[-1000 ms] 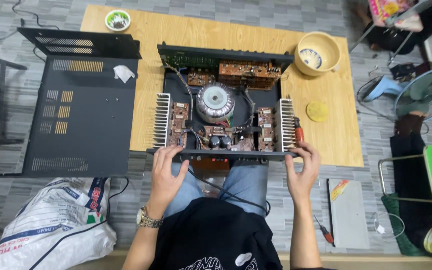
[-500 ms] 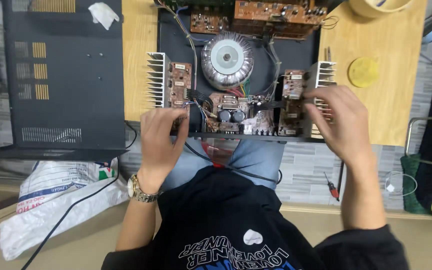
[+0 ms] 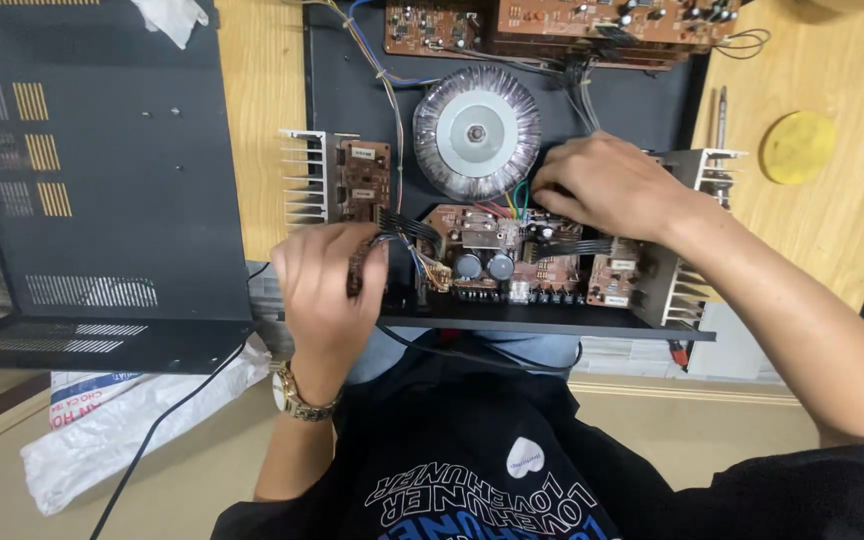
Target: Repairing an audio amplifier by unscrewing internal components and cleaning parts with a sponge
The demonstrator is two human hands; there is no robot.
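Two hands work inside the open black metal amplifier chassis [image 3: 542, 318], centre frame on the wooden worktop [image 3: 257, 120]. My left hand [image 3: 324, 285] has its grip closed around a small brown circuit board [image 3: 359, 265]; my right hand [image 3: 607, 185] presses narrow fingertips by the coloured wires [image 3: 508, 203]. I'd steady that board, avoiding the silver toroidal transformer [image 3: 476, 133].

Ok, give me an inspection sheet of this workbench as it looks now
Surface: wooden table, light, partly covered.
Job's things: opened amplifier chassis; toroidal transformer at centre; brown circuit boards at the far edge; finned heatsinks on both sides.
Clutter: black vented cover, white rag, yellow disc.
Grippers: left hand on the wire bundle; right hand on the central board.
Cables: black cord hanging off the table.
Surroundings: white plastic bag on the floor.
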